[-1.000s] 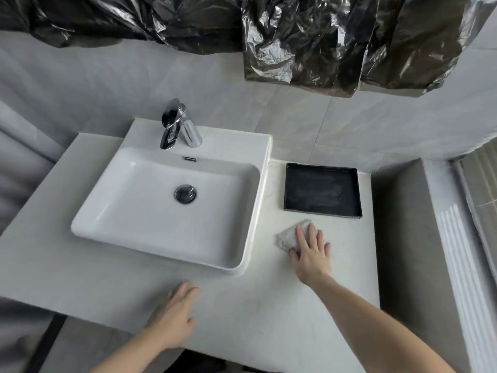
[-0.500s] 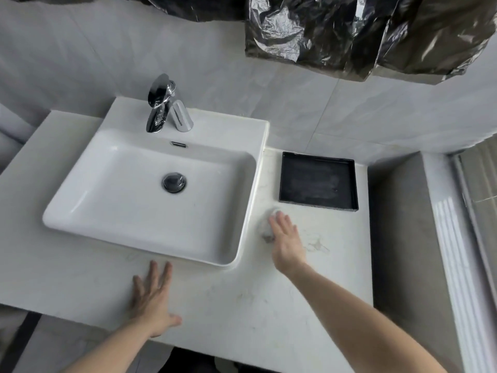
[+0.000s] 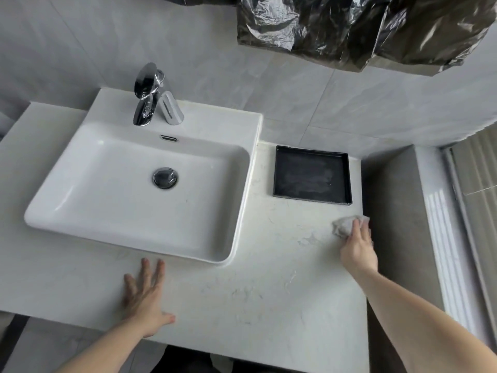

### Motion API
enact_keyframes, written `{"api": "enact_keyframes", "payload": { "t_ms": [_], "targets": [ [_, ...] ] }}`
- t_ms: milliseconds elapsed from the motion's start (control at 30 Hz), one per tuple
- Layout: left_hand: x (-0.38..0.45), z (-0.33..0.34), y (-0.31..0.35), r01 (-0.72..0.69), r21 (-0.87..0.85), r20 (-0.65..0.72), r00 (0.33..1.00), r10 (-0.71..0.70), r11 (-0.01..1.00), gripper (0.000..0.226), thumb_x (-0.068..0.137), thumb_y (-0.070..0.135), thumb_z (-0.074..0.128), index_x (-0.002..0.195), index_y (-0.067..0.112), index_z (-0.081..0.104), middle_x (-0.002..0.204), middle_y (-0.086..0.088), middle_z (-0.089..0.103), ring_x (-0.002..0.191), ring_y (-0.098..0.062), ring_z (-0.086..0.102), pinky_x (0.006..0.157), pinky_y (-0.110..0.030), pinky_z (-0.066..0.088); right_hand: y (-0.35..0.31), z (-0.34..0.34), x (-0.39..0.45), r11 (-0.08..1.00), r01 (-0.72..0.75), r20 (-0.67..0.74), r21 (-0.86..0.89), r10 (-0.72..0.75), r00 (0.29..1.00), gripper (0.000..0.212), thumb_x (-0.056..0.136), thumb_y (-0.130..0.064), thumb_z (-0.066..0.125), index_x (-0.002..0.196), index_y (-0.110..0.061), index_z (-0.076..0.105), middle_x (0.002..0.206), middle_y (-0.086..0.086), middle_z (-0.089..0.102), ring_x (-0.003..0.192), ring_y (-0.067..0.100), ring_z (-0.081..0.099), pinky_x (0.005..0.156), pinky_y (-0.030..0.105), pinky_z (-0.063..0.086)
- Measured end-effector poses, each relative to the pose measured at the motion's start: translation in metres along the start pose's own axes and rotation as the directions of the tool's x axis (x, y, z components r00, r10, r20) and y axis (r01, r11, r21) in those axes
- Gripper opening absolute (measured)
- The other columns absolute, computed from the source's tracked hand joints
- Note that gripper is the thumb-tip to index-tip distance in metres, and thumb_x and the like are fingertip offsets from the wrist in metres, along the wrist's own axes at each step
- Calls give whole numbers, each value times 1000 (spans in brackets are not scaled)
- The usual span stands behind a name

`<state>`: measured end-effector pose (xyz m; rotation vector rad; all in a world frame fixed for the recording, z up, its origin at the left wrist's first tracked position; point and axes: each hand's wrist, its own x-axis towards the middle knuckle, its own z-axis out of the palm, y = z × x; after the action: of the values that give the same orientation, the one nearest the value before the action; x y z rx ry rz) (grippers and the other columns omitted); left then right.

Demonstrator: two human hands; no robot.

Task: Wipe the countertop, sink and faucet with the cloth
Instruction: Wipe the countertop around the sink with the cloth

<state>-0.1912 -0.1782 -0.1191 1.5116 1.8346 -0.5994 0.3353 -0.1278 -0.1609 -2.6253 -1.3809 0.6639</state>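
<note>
While our right hand pressed the cloth flat-fingered on the counter, our left hand rested open. Sink and faucet looked untouched, we reckoned.

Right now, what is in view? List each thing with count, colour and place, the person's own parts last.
countertop: one, white marbled, under everything, streaked in front of the tray
sink: one, white, left half of the countertop
faucet: one, chrome, on the sink's back ledge
drain: one, dark chrome, middle of the basin
tray: one, black, right of the sink near the wall
cloth: one, grey-white, crumpled, at the countertop's right edge below the tray
plastic sheeting: black, crinkled, hanging at the top
left hand: one, fingers spread flat on the countertop in front of the sink
right hand: one, pressing on the cloth
</note>
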Motion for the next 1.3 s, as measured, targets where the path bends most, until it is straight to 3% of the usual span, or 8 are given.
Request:
{"api": "enact_keyframes", "payload": {
  "t_ms": [133,300,533,733,867,1000,1133,1300],
  "targets": [
    [0,0,2,7,14,-5,1000,-7,1000,148,66,58,82,135,34,-47,146,4,-55,147,-51,-18,122,-54,18,-6,-14,19,997,-36,-64,62,40,997,54,101,-7,34,154,-15,29,169,4,18,156,30,15,120,52,30],
    [1,0,3,12,7,-10,1000,-12,1000,148,66,57,82,135,36,-46,146,5,-55,147,-50,-18,121,-55,19,-26,-3,41,1000,-26,-9,-8,26,1000,58,103,-15,34,159,-10,19,169,12,6,154,38,10,123,55,20],
    [1,0,4,11,10,4,1000,-11,1000,148,67,53,84,135,36,-46,147,5,-54,147,-49,-20,120,-57,19,-47,25,-8,998,2,-59,-65,-6,998,61,105,-20,30,163,-13,12,171,8,3,156,31,4,124,55,11],
    [1,-1,4,22,7,11,1000,-22,1000,148,66,54,84,136,36,-46,146,4,-55,146,-51,-21,121,-56,17,-132,80,-72,966,250,30,64,-252,967,73,98,-13,40,164,-22,10,172,4,-7,158,26,-9,125,51,-12],
    [0,-1,3,16,16,8,1000,-17,1000,147,67,55,82,135,36,-47,146,4,-55,146,-51,-20,123,-54,12,-189,99,-83,871,490,152,32,-489,859,65,103,-22,35,164,-25,12,172,-2,-7,158,24,-11,127,54,-6],
    [1,1,2,9,16,3,1000,-9,1000,148,67,55,83,136,37,-46,145,5,-55,146,-51,-20,123,-54,13,-176,92,-76,819,573,168,-13,-563,809,63,105,-38,32,164,-32,9,172,-5,-10,158,21,-13,127,51,-7],
    [0,1,1,2,6,2,1000,-2,1000,147,67,53,83,133,38,-48,144,7,-56,146,-49,-23,122,-55,14,-113,70,-53,904,427,65,-24,-425,903,64,104,-36,35,163,-34,10,171,-3,-8,158,21,-10,126,48,-10],
    [-3,-1,2,7,4,-1,1000,-7,1000,147,67,55,83,134,37,-47,145,6,-55,147,-49,-22,122,-55,14,-24,28,-26,995,103,-42,6,-103,994,56,108,-25,29,163,-23,20,172,6,7,158,27,6,128,50,8]
  ]
}}
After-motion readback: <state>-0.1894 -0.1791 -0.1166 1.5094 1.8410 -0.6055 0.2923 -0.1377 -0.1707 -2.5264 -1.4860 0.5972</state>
